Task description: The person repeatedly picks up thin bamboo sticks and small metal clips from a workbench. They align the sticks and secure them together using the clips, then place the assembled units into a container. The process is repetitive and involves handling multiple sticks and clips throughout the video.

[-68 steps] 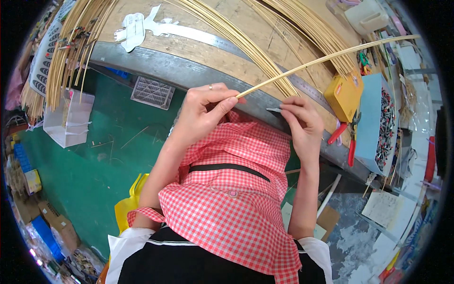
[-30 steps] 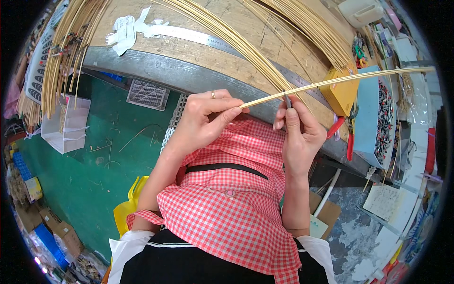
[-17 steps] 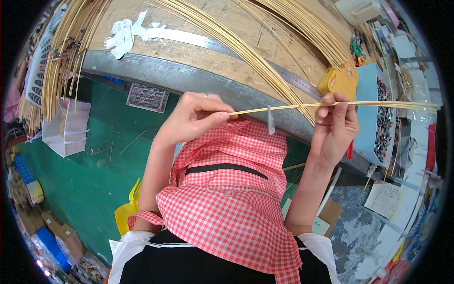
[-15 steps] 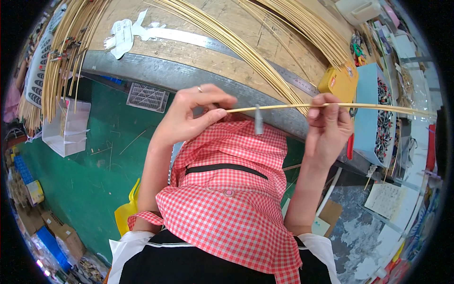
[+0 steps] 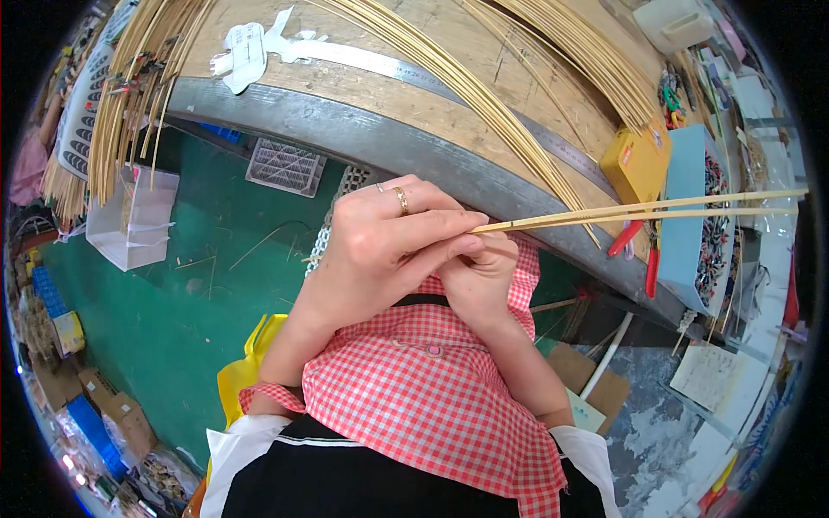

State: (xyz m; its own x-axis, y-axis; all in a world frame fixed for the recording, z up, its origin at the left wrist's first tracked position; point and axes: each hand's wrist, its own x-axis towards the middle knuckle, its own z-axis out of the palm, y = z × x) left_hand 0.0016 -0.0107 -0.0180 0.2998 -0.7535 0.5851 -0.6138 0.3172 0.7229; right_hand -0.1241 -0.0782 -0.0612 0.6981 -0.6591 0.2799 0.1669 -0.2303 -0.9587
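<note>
Two thin bamboo sticks run off to the right from my hands. They lie together near my fingers and part toward their far right ends. A small dark mark shows on them beside my fingertips. My left hand wears rings and is closed, pinching the sticks' left ends between thumb and fingers. Just below and touching it, my right hand is also closed around the sticks' ends, with its fingers partly hidden. Both hands are above my red checked apron, in front of the bench's metal edge.
On the wooden bench lie bamboo stick bundles, a steel ruler and a yellow box. Red-handled pliers are beside a light-blue box of small parts. More sticks stand at left above a white bin.
My right hand has slid left along the sticks to meet my left hand. The sticks' right ends have spread apart. The small grey piece near them is out of sight.
</note>
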